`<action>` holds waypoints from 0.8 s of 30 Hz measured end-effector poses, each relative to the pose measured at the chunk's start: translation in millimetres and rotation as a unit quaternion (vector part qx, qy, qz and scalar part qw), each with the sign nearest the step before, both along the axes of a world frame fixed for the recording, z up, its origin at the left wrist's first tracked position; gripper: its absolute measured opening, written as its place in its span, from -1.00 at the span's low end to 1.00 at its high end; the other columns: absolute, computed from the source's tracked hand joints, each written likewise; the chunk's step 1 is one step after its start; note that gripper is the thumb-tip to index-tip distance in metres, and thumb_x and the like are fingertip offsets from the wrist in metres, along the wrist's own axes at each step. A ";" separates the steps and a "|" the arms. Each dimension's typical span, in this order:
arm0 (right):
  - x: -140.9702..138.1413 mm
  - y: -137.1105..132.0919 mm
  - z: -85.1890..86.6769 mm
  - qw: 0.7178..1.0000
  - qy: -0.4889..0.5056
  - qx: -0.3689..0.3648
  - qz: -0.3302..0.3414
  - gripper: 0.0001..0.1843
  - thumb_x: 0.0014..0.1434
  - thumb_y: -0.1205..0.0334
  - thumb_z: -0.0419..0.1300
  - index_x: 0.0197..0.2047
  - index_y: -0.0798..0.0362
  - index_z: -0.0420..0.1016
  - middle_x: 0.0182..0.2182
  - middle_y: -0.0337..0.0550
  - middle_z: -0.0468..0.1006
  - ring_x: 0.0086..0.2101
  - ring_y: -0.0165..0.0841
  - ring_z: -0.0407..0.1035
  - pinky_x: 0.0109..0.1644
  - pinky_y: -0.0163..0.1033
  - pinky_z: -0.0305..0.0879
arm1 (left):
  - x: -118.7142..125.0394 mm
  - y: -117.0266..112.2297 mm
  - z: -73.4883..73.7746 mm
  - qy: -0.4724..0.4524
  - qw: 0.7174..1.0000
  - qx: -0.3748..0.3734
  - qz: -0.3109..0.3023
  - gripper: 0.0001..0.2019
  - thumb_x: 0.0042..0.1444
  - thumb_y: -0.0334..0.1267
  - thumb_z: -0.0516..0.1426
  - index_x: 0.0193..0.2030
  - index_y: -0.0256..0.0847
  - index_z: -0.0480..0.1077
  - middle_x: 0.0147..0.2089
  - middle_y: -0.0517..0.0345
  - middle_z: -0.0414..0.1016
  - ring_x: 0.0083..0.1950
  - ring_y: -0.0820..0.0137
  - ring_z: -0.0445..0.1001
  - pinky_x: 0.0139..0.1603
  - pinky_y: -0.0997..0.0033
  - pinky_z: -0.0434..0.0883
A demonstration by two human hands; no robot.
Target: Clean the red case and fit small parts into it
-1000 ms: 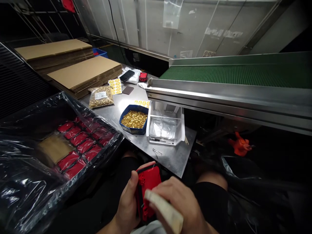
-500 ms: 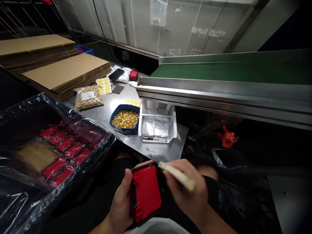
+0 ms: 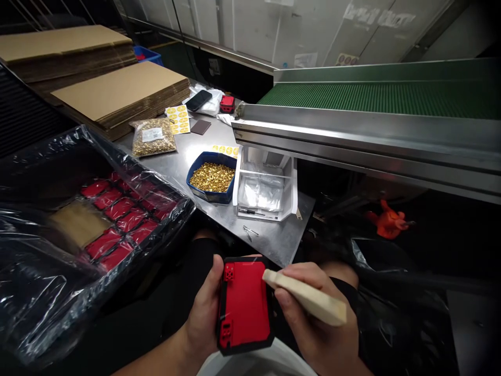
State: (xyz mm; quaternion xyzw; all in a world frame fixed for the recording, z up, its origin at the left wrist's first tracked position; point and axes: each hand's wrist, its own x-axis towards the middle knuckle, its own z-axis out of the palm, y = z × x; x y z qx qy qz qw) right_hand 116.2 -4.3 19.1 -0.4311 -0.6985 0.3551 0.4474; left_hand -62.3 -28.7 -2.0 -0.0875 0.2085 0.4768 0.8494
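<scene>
In my left hand [image 3: 202,313] is a red and black plastic case [image 3: 247,303], its red face turned up and its long side in my palm. My right hand [image 3: 317,313] grips a pale, flat, cream-coloured block [image 3: 307,298], perhaps wood or foam. The block's narrow end is at the upper right edge of the red face; whether it touches I cannot tell. Below the case shows the rim of a white bucket [image 3: 289,351].
A plastic-lined bin [image 3: 183,206] of red cases stands left. On the metal table [image 3: 270,243] are a blue tray of gold pieces [image 3: 211,177], a white bin [image 3: 291,201] with clear bags, and tweezers-like metal tools. A green conveyor [image 3: 352,96] runs right; cardboard stacks [image 3: 121,89] lie behind.
The case has turned more squarely toward me, and the block's tip has come down onto or over its right edge. The whole view has shifted, with the table appearing higher and further right.
</scene>
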 end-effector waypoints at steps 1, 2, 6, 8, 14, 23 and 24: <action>-1.1 -0.1 3.2 1.000 0.001 0.006 0.026 -0.69 0.11 0.50 0.24 -0.07 0.07 0.44 -0.23 -0.11 0.51 -0.21 -0.34 0.44 -0.19 -0.25 0.44 | -0.6 -0.3 -0.4 0.000 1.000 -0.008 -0.002 -0.42 0.17 0.19 0.11 0.10 -0.27 0.48 -0.07 -0.15 0.59 -0.04 0.12 0.57 0.00 0.22 0.49; -2.5 -0.3 5.9 0.999 0.004 0.013 0.046 -0.69 0.10 0.51 0.25 -0.08 0.08 0.43 -0.25 -0.12 0.51 -0.23 -0.34 0.44 -0.21 -0.24 0.44 | -1.2 -0.5 -0.6 -0.002 1.000 -0.013 -0.006 -0.42 0.15 0.19 0.13 0.08 -0.27 0.49 -0.09 -0.13 0.60 -0.06 0.13 0.58 0.00 0.24 0.49; -7.5 -1.0 11.0 0.997 0.001 0.015 0.079 -0.66 0.07 0.50 0.27 -0.08 0.08 0.42 -0.29 -0.15 0.52 -0.26 -0.35 0.44 -0.23 -0.23 0.43 | -1.4 -1.0 -1.6 0.011 1.000 -0.017 -0.018 -0.42 0.11 0.21 0.16 0.05 -0.26 0.51 -0.15 -0.11 0.61 -0.10 0.14 0.58 -0.04 0.25 0.50; -8.8 -0.5 11.7 0.997 -0.011 0.009 0.075 -0.67 0.08 0.50 0.26 -0.07 0.08 0.42 -0.27 -0.14 0.52 -0.26 -0.36 0.44 -0.23 -0.24 0.43 | -0.4 -2.0 -2.5 0.041 0.999 -0.015 -0.017 -0.42 0.09 0.20 0.19 0.07 -0.23 0.50 -0.14 -0.11 0.60 -0.10 0.14 0.58 -0.05 0.25 0.50; -12.8 2.8 13.3 0.988 -0.023 0.010 0.151 -0.73 0.08 0.41 0.30 -0.11 0.07 0.46 -0.32 -0.16 0.54 -0.32 -0.39 0.44 -0.28 -0.28 0.40 | -0.3 -8.0 -9.5 0.133 0.991 0.000 -0.007 -0.35 0.10 0.20 0.18 0.16 -0.27 0.41 -0.13 -0.17 0.58 -0.20 0.19 0.57 -0.17 0.30 0.49; 16.9 6.2 -2.4 0.997 -0.021 -0.044 -0.065 -0.79 0.14 0.19 0.29 -0.13 -0.01 0.47 -0.31 -0.12 0.55 -0.37 -0.31 0.46 -0.37 -0.26 0.41 | -1.0 -4.9 -10.1 0.086 0.995 -0.033 -0.037 -0.34 0.08 0.23 0.17 0.14 -0.26 0.42 -0.16 -0.09 0.59 -0.22 0.11 0.59 -0.22 0.19 0.54; 26.8 10.9 -14.0 0.981 -0.037 -0.081 -0.170 -0.72 0.13 0.13 0.30 -0.09 -0.01 0.45 -0.28 -0.10 0.53 -0.37 -0.30 0.46 -0.38 -0.26 0.41 | -1.9 -4.6 -10.1 0.083 0.995 -0.030 -0.035 -0.33 0.09 0.24 0.16 0.15 -0.27 0.41 -0.16 -0.10 0.59 -0.21 0.08 0.59 -0.21 0.14 0.55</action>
